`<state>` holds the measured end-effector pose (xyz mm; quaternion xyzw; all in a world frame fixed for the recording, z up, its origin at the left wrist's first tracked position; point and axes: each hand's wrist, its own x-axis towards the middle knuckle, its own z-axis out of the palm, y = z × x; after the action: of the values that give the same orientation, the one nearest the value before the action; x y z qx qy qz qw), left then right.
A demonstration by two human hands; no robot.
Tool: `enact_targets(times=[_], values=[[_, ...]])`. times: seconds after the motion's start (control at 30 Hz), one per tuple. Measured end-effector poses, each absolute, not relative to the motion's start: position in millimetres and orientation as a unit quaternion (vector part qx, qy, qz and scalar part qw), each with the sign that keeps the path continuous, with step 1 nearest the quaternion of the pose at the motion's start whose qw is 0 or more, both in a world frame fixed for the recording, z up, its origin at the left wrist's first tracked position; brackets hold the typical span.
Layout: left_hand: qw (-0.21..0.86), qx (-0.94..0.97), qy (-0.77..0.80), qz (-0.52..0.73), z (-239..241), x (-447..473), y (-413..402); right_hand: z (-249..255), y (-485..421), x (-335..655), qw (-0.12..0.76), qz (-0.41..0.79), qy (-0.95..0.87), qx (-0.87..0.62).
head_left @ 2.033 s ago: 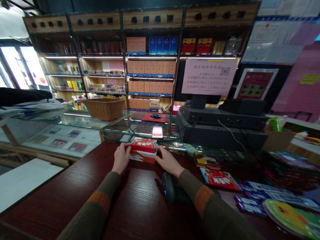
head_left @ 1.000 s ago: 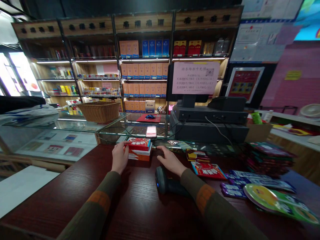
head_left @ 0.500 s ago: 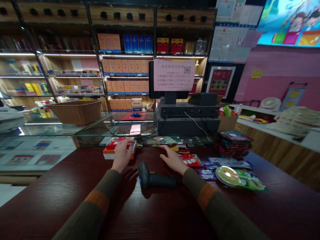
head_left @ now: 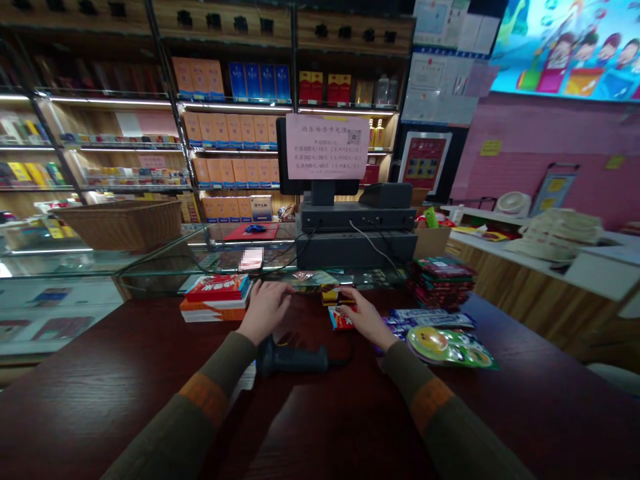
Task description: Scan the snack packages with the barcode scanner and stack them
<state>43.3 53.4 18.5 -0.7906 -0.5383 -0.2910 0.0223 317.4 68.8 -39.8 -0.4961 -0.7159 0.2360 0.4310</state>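
— Where are your hands?
— My left hand (head_left: 265,310) lies flat on the counter (head_left: 125,373), fingers spread, empty, at 11 o'clock from the scanner (head_left: 293,360).
— And the right hand (head_left: 364,321)?
— It covers the red packet (head_left: 338,320) at 2 o'clock; whether it grips, I cannot tell.

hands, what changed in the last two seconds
Both hands let go of the stack of packs. The left hand moved right to the counter beyond the scanner; the right hand moved right onto a red packet. Stack and scanner stayed put.
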Motion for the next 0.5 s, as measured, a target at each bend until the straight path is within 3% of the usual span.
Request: enact_targets(times=[0.23, 0.5], values=[[0.024, -0.819, -0.532, -0.213, 14, 87, 46, -43, 67, 343, 0.381, 0.181, -0.694, -0.584], [0.022, -0.842, -0.526, -0.12, -3, 130, 37, -34, 51, 349, 0.191, 0.055, -0.69, -0.695]])
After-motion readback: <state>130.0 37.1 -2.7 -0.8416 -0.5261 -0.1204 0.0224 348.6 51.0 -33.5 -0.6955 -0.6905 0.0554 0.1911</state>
